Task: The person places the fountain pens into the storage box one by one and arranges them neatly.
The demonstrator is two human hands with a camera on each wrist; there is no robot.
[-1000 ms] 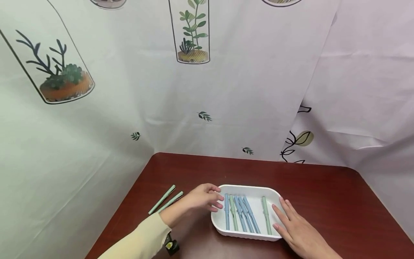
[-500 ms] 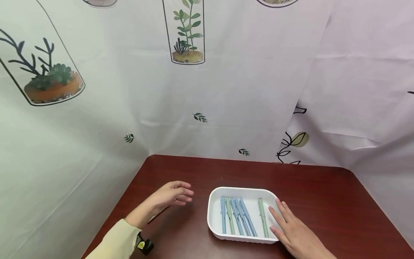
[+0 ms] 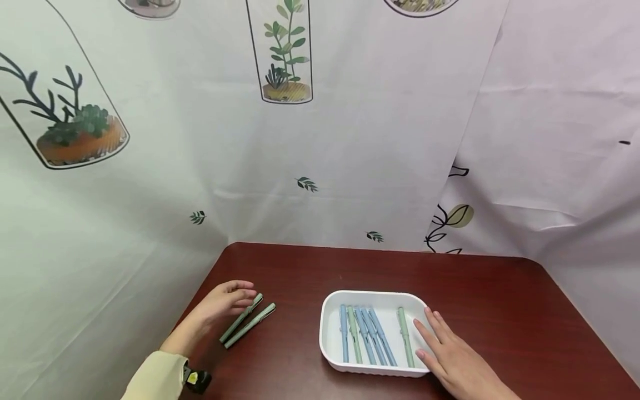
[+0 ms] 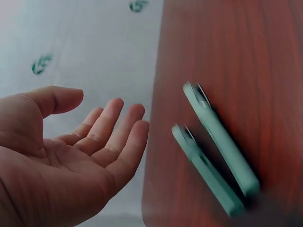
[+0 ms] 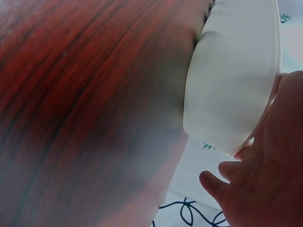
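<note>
Just now the left hand [image 3: 227,300], relaxed and holding nothing, swung from the white, round-cornered, plastic-looking tray [image 3: 391,325] to beside two slim pale-green pens [image 3: 250,326], bringing them within reach; the right hand [image 3: 452,355], fingers spread, touched the tray's rim.

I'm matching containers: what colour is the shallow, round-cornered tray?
White; the tray shows best in the head view.

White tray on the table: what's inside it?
Four blue pens and two green pens. The right hand covers part of the white tray; anything directly beneath is hidden.
</note>
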